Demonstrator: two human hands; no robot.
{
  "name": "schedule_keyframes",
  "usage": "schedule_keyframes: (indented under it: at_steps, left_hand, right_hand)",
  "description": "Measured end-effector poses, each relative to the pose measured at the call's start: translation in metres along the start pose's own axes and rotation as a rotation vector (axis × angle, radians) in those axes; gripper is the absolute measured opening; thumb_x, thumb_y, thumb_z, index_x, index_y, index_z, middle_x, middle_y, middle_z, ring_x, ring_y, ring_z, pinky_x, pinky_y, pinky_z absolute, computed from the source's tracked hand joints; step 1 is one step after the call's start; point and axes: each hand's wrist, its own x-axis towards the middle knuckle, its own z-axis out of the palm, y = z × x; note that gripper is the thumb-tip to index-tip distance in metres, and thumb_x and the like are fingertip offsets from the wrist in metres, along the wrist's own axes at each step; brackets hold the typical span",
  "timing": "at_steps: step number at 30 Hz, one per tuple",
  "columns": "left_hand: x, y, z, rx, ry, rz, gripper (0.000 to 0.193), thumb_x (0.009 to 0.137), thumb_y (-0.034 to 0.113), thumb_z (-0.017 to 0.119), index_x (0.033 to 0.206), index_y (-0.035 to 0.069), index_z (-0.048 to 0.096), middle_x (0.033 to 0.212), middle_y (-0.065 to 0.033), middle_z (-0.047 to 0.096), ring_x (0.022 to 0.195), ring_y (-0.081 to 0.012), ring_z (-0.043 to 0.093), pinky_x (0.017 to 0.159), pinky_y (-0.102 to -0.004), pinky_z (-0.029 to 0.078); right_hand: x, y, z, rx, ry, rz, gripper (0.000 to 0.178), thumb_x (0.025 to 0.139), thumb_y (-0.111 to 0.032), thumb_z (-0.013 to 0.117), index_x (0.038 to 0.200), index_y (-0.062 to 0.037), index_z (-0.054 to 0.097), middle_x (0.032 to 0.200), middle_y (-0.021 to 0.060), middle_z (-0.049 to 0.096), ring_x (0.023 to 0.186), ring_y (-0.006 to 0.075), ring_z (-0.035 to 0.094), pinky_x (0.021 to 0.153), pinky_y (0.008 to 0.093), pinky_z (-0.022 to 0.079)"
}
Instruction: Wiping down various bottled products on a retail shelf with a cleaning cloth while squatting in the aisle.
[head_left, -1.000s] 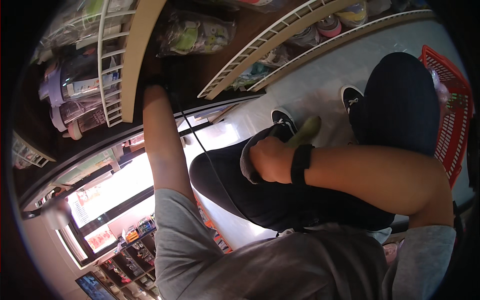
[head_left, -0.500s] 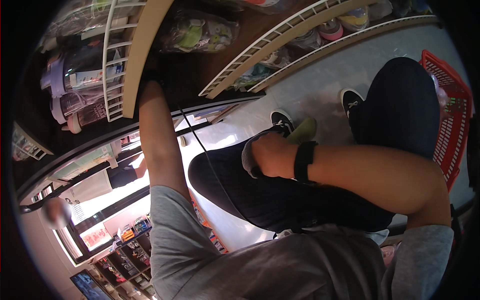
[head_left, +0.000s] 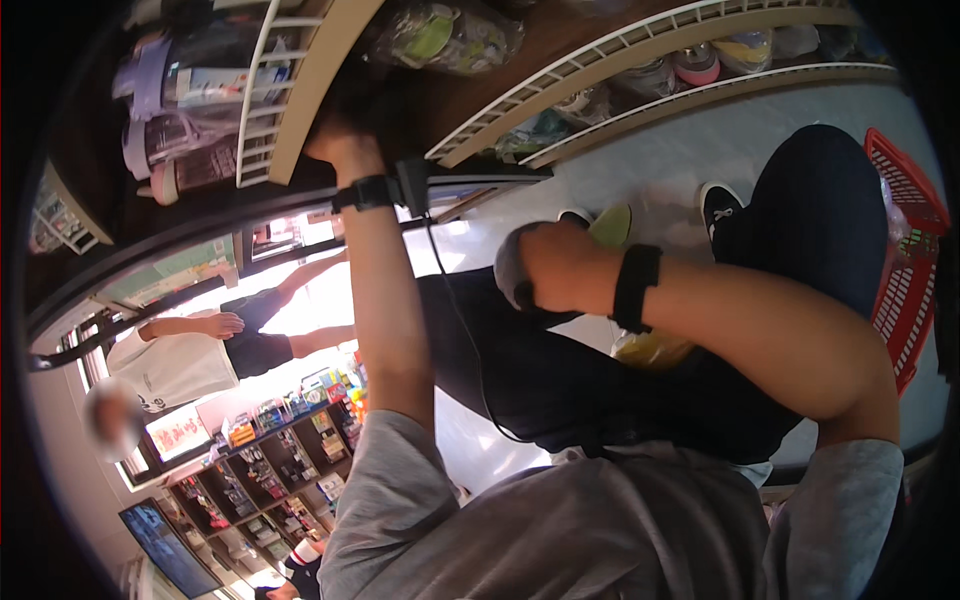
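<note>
My left hand [head_left: 345, 148] reaches into a shadowed gap on the dark shelf, beside the end of a white wire rail [head_left: 268, 105]; its fingers are hidden in the dark. Over my bent leg, my right hand [head_left: 570, 265] is closed round a grey, rounded, cloth-like thing [head_left: 512, 268]. A green piece [head_left: 610, 225] shows on the far side of that hand; whether the two are joined I cannot tell. To the left of the rail stand lidded drink bottles, one with a purple top [head_left: 145, 78]. Plastic-wrapped goods with a green part [head_left: 430, 38] lie beyond my left hand.
A red plastic basket [head_left: 905, 300] stands at the right by my knee. Wrapped items, one pink [head_left: 697, 65], fill the lower shelf. A black cable [head_left: 452, 285] hangs from my left wrist. Something yellow [head_left: 650, 348] sits under my right forearm. Another person [head_left: 185, 350] stands at the left.
My left arm has shifted right in the picture and its wristband now shows; the hand is drawn partly out of the shadow. My right hand has risen slightly, still gripping the grey thing.
</note>
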Motion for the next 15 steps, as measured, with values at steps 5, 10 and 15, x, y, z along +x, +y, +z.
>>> schedule_keyframes:
  at_steps: [5,10,15]
  left_hand:
    - [-0.064,0.083,-0.008,-0.350,0.423,-0.321,0.051,0.072,-0.005,0.075,0.114,-0.005,0.045,0.108,-0.0156,0.058,0.093,-0.0224,0.061,0.084,-0.0308,0.054]
    - [-0.123,0.122,-0.043,-0.240,0.382,-0.280,0.066,0.073,-0.003,0.074,0.125,-0.006,0.034,0.112,-0.0168,0.052,0.094,-0.0221,0.059,0.088,-0.0287,0.048]
    - [-0.160,0.156,-0.070,-0.530,0.228,-0.283,0.062,0.076,0.005,0.075,0.127,-0.006,0.041,0.119,-0.0168,0.059,0.109,-0.0210,0.057,0.095,-0.0323,0.045]
  right_hand:
    - [-0.005,-0.006,-0.023,0.149,0.143,0.090,0.042,0.062,-0.020,0.075,0.098,0.0001,0.063,0.096,0.0219,0.066,0.094,0.0386,0.063,0.082,0.0453,0.051]
    - [-0.013,0.014,-0.028,0.719,0.437,-0.295,0.046,0.071,-0.021,0.075,0.110,-0.0019,0.061,0.107,0.0199,0.065,0.103,0.0350,0.062,0.088,0.0395,0.050]
    - [-0.022,0.024,-0.049,0.435,0.508,-0.417,0.050,0.079,-0.018,0.072,0.124,-0.0035,0.056,0.124,0.0141,0.057,0.115,0.0278,0.056,0.097,0.0374,0.046]
